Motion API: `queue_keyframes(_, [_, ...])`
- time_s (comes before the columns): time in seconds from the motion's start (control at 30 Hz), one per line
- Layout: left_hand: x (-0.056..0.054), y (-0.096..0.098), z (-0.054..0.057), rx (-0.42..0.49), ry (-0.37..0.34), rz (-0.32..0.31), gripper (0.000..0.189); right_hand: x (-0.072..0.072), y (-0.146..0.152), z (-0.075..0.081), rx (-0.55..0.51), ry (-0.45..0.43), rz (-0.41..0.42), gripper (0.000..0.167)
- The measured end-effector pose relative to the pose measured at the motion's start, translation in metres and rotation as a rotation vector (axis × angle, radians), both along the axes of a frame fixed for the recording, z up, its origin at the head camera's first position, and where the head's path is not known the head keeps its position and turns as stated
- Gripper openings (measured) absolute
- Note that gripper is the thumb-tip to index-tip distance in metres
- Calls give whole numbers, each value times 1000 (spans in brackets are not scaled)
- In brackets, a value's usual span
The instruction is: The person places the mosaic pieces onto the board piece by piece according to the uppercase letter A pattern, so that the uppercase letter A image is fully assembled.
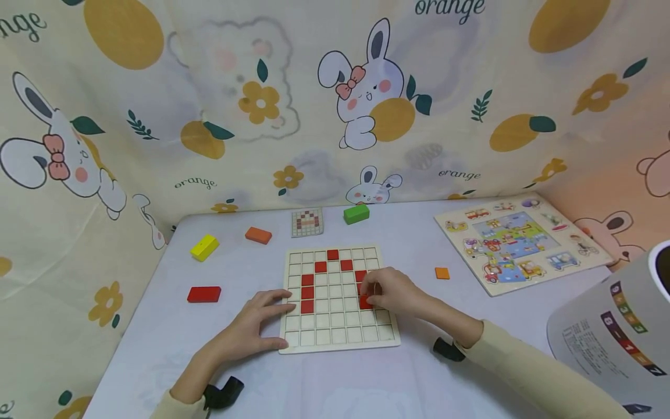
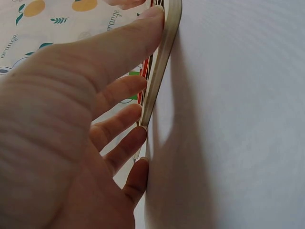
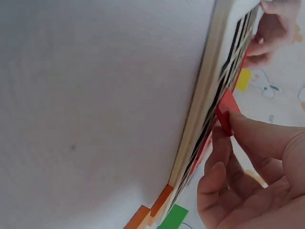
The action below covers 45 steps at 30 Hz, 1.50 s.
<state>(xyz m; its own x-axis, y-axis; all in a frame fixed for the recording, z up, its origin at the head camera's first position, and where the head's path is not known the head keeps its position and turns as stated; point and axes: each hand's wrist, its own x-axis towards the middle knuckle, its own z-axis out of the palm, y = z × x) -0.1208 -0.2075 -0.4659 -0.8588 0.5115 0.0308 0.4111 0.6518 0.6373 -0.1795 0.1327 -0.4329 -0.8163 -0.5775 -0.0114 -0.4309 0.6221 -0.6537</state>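
Note:
A pale grid board (image 1: 337, 334) lies on the white table, with several red square tiles (image 1: 307, 293) set into its cells in a stepped arch. My left hand (image 1: 246, 326) rests at the board's left side, its fingers and thumb spread along the edge. Over the right part of the board, my right hand (image 1: 395, 291) pinches a red tile (image 3: 228, 107) between thumb and fingertips. The tile is tilted, with its lower edge right at the grid. Part of the right column of red tiles is hidden behind this hand.
Left of the board lie red (image 1: 204, 294), yellow (image 1: 204, 248) and orange (image 1: 259, 235) blocks. Behind it are a pattern card (image 1: 307, 222) and a green block (image 1: 356, 214). To the right are an orange tile (image 1: 442, 273), a picture puzzle (image 1: 515, 235) and a white tub (image 1: 581, 343).

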Motion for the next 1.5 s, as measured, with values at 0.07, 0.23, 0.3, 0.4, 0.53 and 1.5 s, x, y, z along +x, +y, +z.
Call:
queue_keyframes(0.07, [0,0,0,2,-2,1,67,1,-1,-1,31,41,-3,16])
queue_keyframes(0.23, [0,0,0,-1,-2,1,67,4,-1,0,81,111,-15,14])
queue_keyframes(0.3, [-1,0,0,0,-2,1,67,5,-2,0,84,127,-14,14])
queue_keyframes(0.4, [-1,0,-1,-4,4,1,67,5,-2,0,95,136,-10,14])
queue_keyframes(0.53, [0,-1,-2,-7,4,2,68,4,-4,0,116,144,6,13])
queue_keyframes(1.5, [-1,-1,-2,4,-11,5,67,-37,142,-1,-36,-91,-257,30])
